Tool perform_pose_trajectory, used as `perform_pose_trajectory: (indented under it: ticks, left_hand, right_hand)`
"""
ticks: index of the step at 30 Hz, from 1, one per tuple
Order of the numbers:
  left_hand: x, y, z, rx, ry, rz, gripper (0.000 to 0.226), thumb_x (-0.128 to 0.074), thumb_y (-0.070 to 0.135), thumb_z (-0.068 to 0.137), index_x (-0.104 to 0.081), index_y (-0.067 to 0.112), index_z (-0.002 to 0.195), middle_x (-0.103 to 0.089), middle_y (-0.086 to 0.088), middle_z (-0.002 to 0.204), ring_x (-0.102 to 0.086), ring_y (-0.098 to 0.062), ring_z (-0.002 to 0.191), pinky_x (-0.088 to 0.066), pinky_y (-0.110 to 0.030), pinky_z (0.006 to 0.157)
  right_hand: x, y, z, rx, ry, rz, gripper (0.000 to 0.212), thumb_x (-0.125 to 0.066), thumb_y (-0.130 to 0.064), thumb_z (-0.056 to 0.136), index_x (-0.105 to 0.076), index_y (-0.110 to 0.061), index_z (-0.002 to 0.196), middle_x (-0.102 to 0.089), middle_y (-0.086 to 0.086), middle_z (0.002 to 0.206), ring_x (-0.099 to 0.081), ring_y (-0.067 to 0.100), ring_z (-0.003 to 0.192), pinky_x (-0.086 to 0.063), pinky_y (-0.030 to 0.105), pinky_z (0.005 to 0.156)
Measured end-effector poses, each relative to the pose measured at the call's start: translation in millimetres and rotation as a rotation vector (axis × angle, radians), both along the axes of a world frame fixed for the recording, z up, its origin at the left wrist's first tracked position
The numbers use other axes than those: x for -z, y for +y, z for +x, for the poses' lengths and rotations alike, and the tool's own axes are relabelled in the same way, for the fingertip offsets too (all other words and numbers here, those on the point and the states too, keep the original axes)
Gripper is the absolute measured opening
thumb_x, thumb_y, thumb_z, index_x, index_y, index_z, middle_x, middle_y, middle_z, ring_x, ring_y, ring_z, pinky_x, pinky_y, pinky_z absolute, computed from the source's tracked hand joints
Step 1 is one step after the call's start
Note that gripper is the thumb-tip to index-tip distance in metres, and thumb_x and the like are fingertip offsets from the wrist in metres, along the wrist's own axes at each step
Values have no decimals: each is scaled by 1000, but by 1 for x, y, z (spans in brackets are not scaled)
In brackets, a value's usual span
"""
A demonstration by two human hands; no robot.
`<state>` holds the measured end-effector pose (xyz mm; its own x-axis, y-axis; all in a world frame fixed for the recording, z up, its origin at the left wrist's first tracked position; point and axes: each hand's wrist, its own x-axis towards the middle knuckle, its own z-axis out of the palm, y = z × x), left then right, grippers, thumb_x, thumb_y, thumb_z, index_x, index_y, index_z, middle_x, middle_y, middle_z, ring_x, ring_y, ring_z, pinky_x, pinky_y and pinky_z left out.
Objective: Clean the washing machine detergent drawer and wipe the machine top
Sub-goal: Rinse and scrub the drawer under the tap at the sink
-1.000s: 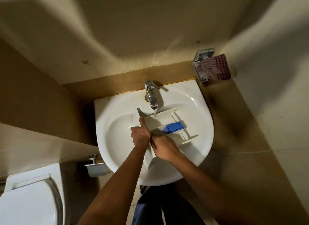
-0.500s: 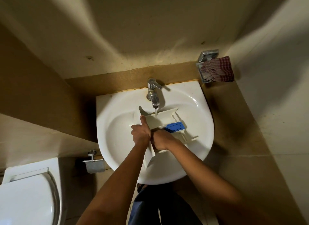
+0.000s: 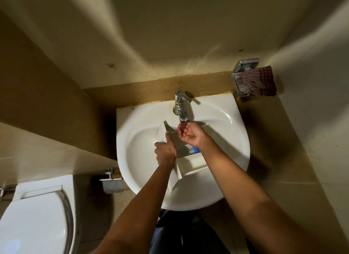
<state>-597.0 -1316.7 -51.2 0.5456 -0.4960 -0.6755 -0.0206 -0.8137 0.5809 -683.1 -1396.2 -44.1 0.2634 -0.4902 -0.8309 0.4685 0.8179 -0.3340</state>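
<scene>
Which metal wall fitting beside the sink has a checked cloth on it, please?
The soap dish right of the sink, draped with the red checked cloth; the paper holder lower left carries none.

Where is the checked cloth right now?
In the head view, the checked cloth lies in the metal holder at the upper right, beyond the sink's back right corner, right of the tap.
</scene>
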Motion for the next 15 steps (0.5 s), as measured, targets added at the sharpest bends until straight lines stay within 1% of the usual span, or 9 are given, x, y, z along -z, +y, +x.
perform_pose_trajectory:
  ticks: [2,4,6,8,9,11,13,15]
  left_hand:
    - [1,0,0,1,-2,6,80,-32,63,96,-36,-3,140,-46,-25,141,-47,-41,126,-37,-46,106]
    - [1,0,0,4,0,12,79,-32,63,96,-36,-3,140,-46,-25,141,-47,-41,126,-36,-46,107]
    - [2,0,0,4,-1,12,79,-32,62,96,-36,-3,140,-46,-25,141,-47,-41,126,-36,-47,107]
    - [2,0,0,7,0,5,79,-31,62,96,-35,-3,141,-46,-25,141,-47,-41,126,-36,-47,107]
    - [3,0,0,10,0,3,79,-31,62,96,-34,-3,141,-46,-25,141,-47,-41,126,-36,-47,107]
    - [3,0,0,12,-3,5,79,-31,62,96,-35,-3,141,-45,-25,141,-47,-41,127,-36,-47,107]
    - [3,0,0,8,1,10,78,-32,62,96,-36,-3,140,-46,-25,141,-47,-41,126,-37,-47,107]
    - [2,-1,1,5,0,10,79,-32,62,96,-36,-3,140,-46,-26,141,-47,-41,126,-37,-47,107]
  right_hand:
    - [-2,-5,5,7,-64,17,28,-31,-6,98,-45,-7,73,-44,4,65,-39,11,60,-31,18,56]
    - [0,-8,7,-1,-128,25,30,-27,-4,96,-42,-9,71,-43,3,55,-35,10,56,-26,17,55]
    - [4,-10,6,-16,-171,13,26,-27,-1,92,-41,-10,71,-43,3,51,-37,10,52,-29,18,51]
    - [8,-9,4,-27,-214,4,18,-32,2,83,-41,-10,73,-43,3,53,-38,10,50,-33,19,46]
    - [9,-8,2,-36,-228,5,18,-32,3,83,-41,-9,74,-44,3,54,-39,10,52,-33,19,46]
    - [11,-7,-3,-42,-243,18,24,-28,0,92,-44,-8,75,-48,4,56,-39,11,58,-33,19,51]
    - [11,-4,-7,-46,-243,28,27,-30,-3,97,-48,-6,76,-52,5,58,-43,12,61,-35,19,54]
    - [8,1,-11,-70,-247,30,26,-33,-6,97,-49,-6,76,-54,5,60,-47,12,60,-40,19,50]
